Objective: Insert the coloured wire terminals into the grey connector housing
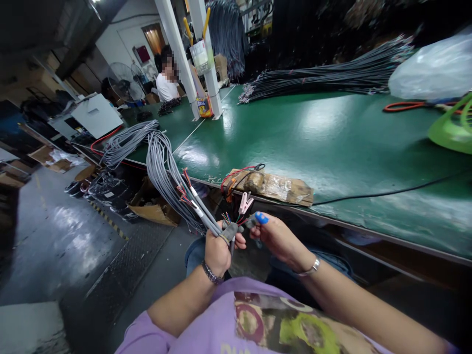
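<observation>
My left hand [220,248] is closed around the ends of several grey cables [162,164], with grey covers on some fingertips. Thin coloured wires [227,217] fan out from a stripped cable end above the thumb. My right hand [275,236] pinches at the tips of these wires, a blue cover on one finger. Just above the two hands hangs a pale pink clip [245,202] at the bench edge. Other stripped cable ends with red and blue wires [187,191] stick up left of my left hand. The bundle's far part lies on the bench.
A taped wooden block [280,188] with red and black leads sits at the edge of the green bench [332,132]. Behind are a long bundle of black cables [324,73], a plastic bag [435,69] and a green basket [452,128]. A person [167,81] sits beyond the white posts.
</observation>
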`<state>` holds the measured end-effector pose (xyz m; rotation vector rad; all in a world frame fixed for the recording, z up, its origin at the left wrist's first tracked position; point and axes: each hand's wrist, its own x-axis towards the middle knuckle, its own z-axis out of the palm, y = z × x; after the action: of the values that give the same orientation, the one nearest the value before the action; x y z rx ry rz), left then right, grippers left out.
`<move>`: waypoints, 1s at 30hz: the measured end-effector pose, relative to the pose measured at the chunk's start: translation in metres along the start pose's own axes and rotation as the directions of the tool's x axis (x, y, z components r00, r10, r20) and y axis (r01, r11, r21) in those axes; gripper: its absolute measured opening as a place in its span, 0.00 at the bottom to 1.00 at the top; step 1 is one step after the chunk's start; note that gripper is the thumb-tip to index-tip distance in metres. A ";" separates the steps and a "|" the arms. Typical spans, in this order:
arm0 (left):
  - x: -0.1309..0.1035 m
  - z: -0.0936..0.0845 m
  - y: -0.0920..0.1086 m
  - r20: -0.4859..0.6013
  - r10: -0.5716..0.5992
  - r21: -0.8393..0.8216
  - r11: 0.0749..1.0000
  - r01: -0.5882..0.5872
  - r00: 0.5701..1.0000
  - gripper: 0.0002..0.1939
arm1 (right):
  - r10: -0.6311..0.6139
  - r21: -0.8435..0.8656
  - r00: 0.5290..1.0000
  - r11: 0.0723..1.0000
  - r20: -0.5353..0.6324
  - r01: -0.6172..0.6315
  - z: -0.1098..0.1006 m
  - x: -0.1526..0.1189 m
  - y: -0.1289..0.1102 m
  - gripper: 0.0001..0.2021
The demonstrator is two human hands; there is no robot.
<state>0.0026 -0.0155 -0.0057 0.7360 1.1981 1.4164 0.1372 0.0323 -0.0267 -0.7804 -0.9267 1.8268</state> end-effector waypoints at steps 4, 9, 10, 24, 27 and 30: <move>0.000 0.003 0.002 0.019 -0.001 -0.016 1.000 0.001 1.000 0.19 | 0.107 0.150 0.994 0.983 0.010 -0.107 -0.005 0.011 0.000 0.21; 0.002 0.001 -0.003 0.029 0.017 0.003 1.000 -0.017 0.999 0.18 | 0.087 0.059 0.978 0.993 0.189 -0.100 0.001 0.006 -0.010 0.17; 0.002 0.000 -0.004 0.028 0.017 0.012 1.000 -0.018 0.999 0.18 | 0.073 0.022 0.976 0.997 0.205 -0.079 0.003 0.004 -0.011 0.16; 0.003 -0.013 -0.010 0.244 -0.079 0.248 0.969 0.017 0.966 0.19 | -0.070 -0.212 0.996 0.974 0.064 0.082 0.013 -0.005 -0.007 0.13; 0.002 -0.015 -0.013 0.248 -0.058 0.258 0.966 -0.008 0.967 0.18 | -0.059 -0.236 0.998 0.970 0.030 0.065 0.014 -0.006 -0.002 0.14; 0.000 -0.012 -0.014 0.189 -0.009 0.185 0.982 -0.026 0.982 0.16 | -0.033 -0.207 0.999 0.978 -0.022 0.028 0.014 -0.008 0.003 0.15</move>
<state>-0.0041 -0.0199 -0.0222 0.9851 1.1885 1.2209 0.1274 0.0202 -0.0214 -0.9099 -1.1191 1.7082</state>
